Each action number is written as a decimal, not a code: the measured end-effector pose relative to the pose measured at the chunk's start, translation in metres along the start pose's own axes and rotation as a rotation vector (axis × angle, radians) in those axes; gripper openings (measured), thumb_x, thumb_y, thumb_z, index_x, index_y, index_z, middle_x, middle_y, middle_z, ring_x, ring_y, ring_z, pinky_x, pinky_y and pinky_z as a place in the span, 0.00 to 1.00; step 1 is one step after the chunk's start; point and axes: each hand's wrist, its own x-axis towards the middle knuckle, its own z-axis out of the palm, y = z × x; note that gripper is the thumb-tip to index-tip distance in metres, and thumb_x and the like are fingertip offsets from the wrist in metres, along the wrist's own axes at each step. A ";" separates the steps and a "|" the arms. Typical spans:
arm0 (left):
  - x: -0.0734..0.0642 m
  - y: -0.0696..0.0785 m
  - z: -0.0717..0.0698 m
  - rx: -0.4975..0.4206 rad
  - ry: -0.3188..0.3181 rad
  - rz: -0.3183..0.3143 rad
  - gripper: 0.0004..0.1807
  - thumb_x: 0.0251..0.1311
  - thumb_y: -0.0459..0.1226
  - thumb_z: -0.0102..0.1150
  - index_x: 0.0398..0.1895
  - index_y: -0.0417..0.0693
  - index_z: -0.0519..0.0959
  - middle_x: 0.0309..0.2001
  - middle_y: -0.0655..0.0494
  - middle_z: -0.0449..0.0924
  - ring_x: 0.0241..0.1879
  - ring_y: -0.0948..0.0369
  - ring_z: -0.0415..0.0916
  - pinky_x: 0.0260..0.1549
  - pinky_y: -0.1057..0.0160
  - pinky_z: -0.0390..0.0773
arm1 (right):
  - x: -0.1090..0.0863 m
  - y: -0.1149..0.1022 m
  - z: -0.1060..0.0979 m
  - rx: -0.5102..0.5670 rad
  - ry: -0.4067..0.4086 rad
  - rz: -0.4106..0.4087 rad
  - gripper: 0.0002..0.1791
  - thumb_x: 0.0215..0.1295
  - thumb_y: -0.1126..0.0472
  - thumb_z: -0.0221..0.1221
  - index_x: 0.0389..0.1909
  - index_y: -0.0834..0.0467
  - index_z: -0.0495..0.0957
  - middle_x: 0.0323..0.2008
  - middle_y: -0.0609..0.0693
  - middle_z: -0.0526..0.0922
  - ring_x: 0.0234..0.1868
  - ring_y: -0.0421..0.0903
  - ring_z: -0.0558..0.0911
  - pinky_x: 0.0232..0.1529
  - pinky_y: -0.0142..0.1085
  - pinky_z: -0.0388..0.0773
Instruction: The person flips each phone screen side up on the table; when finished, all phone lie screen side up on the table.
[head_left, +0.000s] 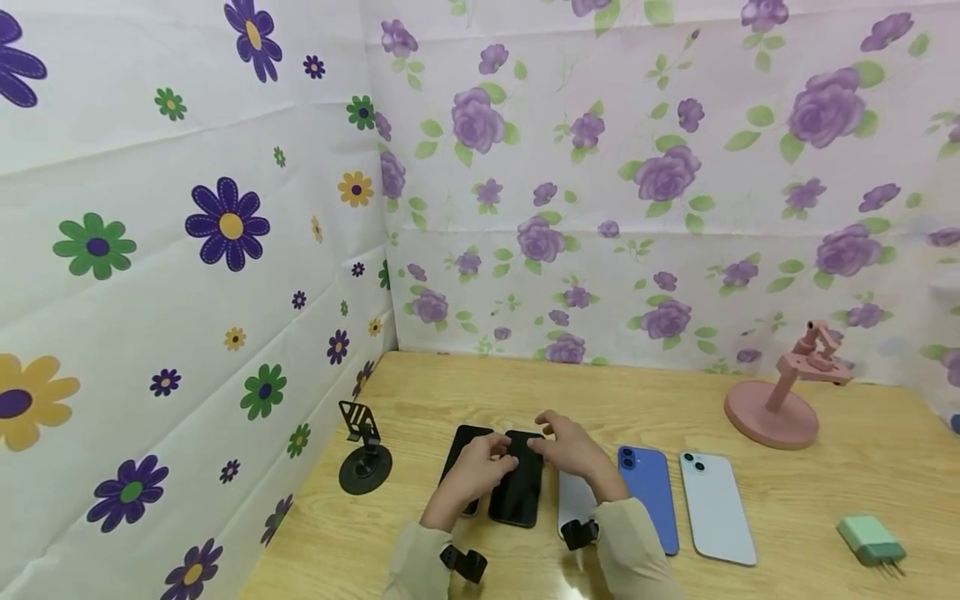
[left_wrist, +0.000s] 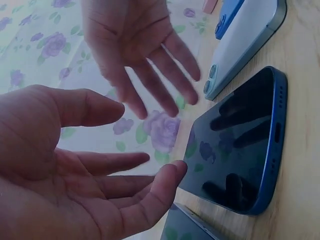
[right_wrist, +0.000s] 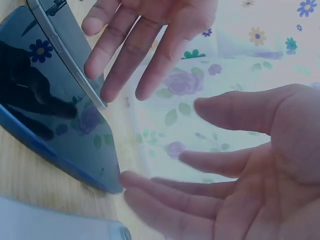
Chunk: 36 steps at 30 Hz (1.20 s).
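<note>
A phone lying screen up [head_left: 517,496], with a dark glossy screen and a blue edge, is between and below my two hands. My left hand [head_left: 477,467] hovers at its left side with fingers spread and loosely bent, holding nothing. My right hand [head_left: 576,450] is over its upper right, fingers apart and nothing in them. In the left wrist view both hands are reflected in the dark screen [left_wrist: 235,145]. Another dark-screened phone [head_left: 467,439] lies to the left, partly hidden under my left hand. A pale phone [head_left: 573,497] lies partly beneath my right forearm.
Farther right lie a blue phone [head_left: 652,500] and a pale blue-white phone [head_left: 720,510], camera sides up. A black phone stand [head_left: 365,468] is at the left, a pink stand [head_left: 772,414] at the back right. A green charger plug [head_left: 872,540] sits at the right.
</note>
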 end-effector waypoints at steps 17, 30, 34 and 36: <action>0.016 0.022 0.027 -0.133 -0.063 0.136 0.30 0.65 0.32 0.62 0.69 0.36 0.67 0.61 0.36 0.73 0.55 0.46 0.76 0.49 0.53 0.78 | -0.014 0.020 -0.043 -0.025 0.156 -0.043 0.24 0.73 0.61 0.58 0.65 0.68 0.70 0.56 0.68 0.78 0.54 0.66 0.80 0.48 0.54 0.79; 0.011 0.022 0.057 0.166 -0.187 0.192 0.53 0.50 0.33 0.78 0.77 0.39 0.57 0.70 0.39 0.62 0.66 0.45 0.66 0.58 0.50 0.74 | -0.020 0.045 -0.042 -0.129 0.142 -0.010 0.24 0.69 0.66 0.60 0.63 0.72 0.69 0.54 0.72 0.78 0.54 0.69 0.79 0.48 0.56 0.79; 0.010 0.022 0.066 0.259 -0.220 0.183 0.56 0.45 0.32 0.81 0.77 0.38 0.56 0.70 0.41 0.61 0.66 0.50 0.66 0.60 0.55 0.72 | -0.022 0.048 -0.039 -0.206 0.108 0.015 0.24 0.69 0.65 0.61 0.62 0.72 0.70 0.54 0.74 0.78 0.51 0.67 0.81 0.44 0.54 0.80; 0.010 0.023 0.070 0.278 -0.226 0.183 0.57 0.43 0.31 0.82 0.76 0.38 0.56 0.70 0.40 0.61 0.64 0.52 0.67 0.60 0.57 0.71 | -0.023 0.047 -0.038 -0.235 0.100 0.024 0.24 0.69 0.65 0.61 0.62 0.72 0.71 0.53 0.74 0.78 0.49 0.65 0.82 0.43 0.53 0.80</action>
